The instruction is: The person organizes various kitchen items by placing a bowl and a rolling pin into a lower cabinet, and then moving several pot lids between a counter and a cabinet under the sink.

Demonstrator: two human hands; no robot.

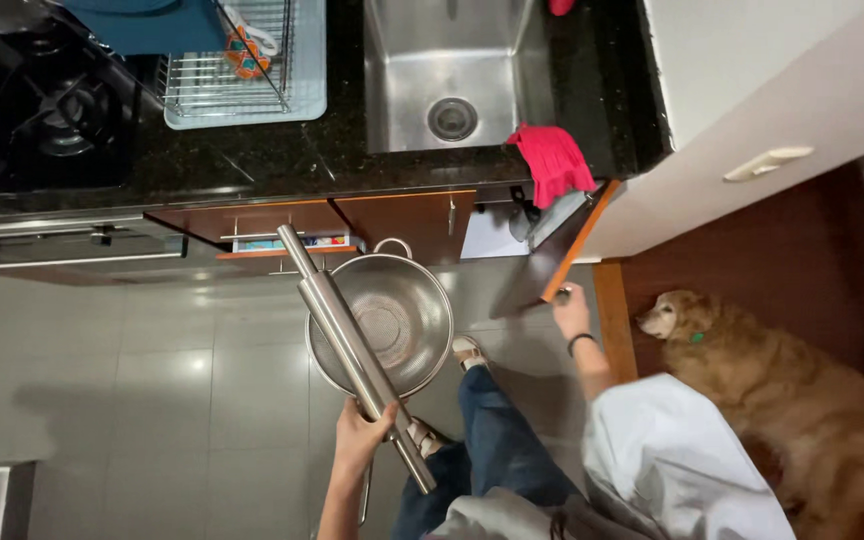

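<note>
Two things sit in my left hand [360, 432]: fingers curled around a steel rolling pin [352, 352] and a strainer [384, 322], held out over the grey floor. My right hand [571, 312] reaches the open cabinet door [552, 262], fingers bent on its edge. Beside it lies a dog [782, 400]; a red cloth [552, 160] hangs off the counter near the sink [447, 75].

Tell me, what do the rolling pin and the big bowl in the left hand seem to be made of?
The rolling pin looks like brushed steel: silver-grey with long soft highlights. The bowl looks like polished steel too, mirror-bright with a duller worn patch at the bottom. Both are held together in the left hand. Aluminium cannot be ruled out.
</note>
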